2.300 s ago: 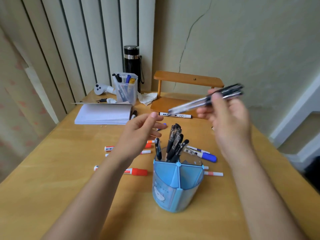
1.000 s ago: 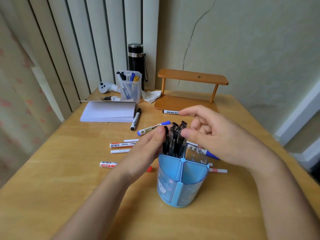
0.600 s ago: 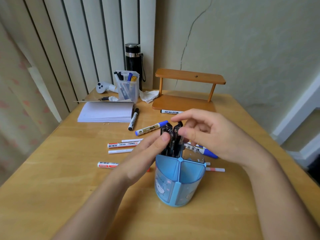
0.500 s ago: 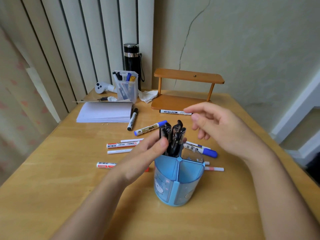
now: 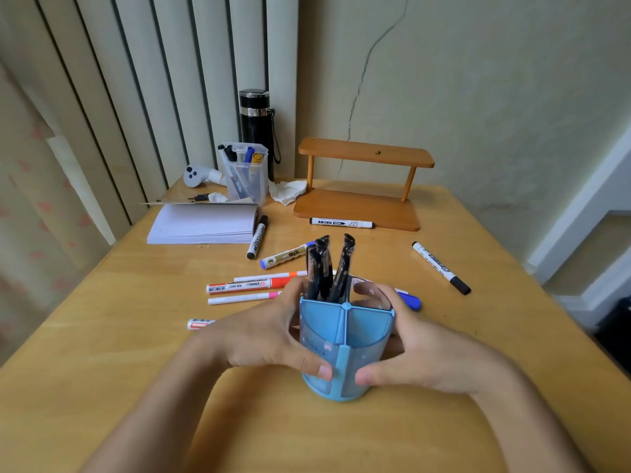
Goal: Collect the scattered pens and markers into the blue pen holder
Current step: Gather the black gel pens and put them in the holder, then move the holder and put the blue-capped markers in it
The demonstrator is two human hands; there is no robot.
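Note:
The blue pen holder (image 5: 345, 331) stands on the wooden table near me, with several black pens (image 5: 327, 268) upright in its far left compartment. My left hand (image 5: 263, 332) wraps its left side and my right hand (image 5: 416, 349) wraps its right side, thumbs on the front. Loose markers lie beyond it: a red-capped marker (image 5: 246, 287), two thin white pens (image 5: 239, 298), a blue-capped marker (image 5: 285, 255), a black marker (image 5: 256, 237), another black marker (image 5: 440, 268) at the right, one (image 5: 341, 222) by the wooden shelf, and a blue one (image 5: 409, 300) partly hidden behind my right hand.
A wooden two-level shelf (image 5: 362, 186) stands at the back. A clear box of pens (image 5: 246, 174), a black flask (image 5: 256, 128), a white controller (image 5: 198, 174), crumpled tissue (image 5: 286, 192) and a paper stack (image 5: 205, 223) fill the back left. The table's right edge (image 5: 546, 302) drops off.
My right hand put its pens into the holder and let go. Both hands then came down and closed around the holder's sides.

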